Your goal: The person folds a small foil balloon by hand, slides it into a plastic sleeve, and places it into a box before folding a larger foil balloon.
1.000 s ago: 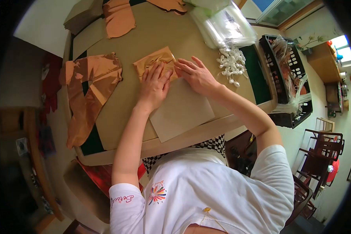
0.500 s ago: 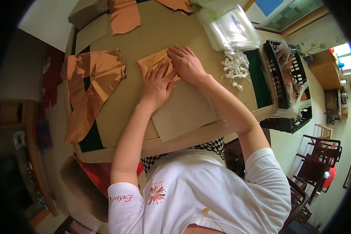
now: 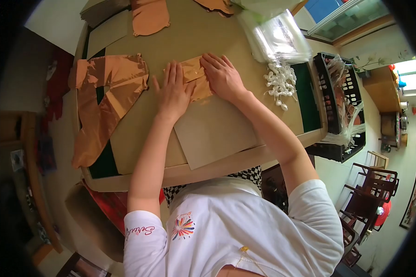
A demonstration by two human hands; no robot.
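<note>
A folded piece of copper-coloured foil (image 3: 195,79) lies flat on the brown board (image 3: 138,134), above a loose grey-brown sheet (image 3: 212,131). My left hand (image 3: 173,92) rests flat over the foil's left edge, its fingers stretched out and the thumb side on the foil. On the foil's right edge lies my right hand (image 3: 224,77), palm down with fingers extended. Parts of the foil's edges are hidden under both hands. Further left, a large creased copper foil shape (image 3: 113,99) is spread out.
Another copper foil piece (image 3: 150,17) is at the top. Clear plastic bags (image 3: 284,39) lie at the upper right, above a bundle of white knotted strings (image 3: 281,83). A black crate (image 3: 329,92) with plastic stands beside the table's right side. Stacked card (image 3: 101,14) is at the upper left.
My left hand has moved left from the middle of the foil to its left edge, uncovering more of it. My right hand stays on the right side.
</note>
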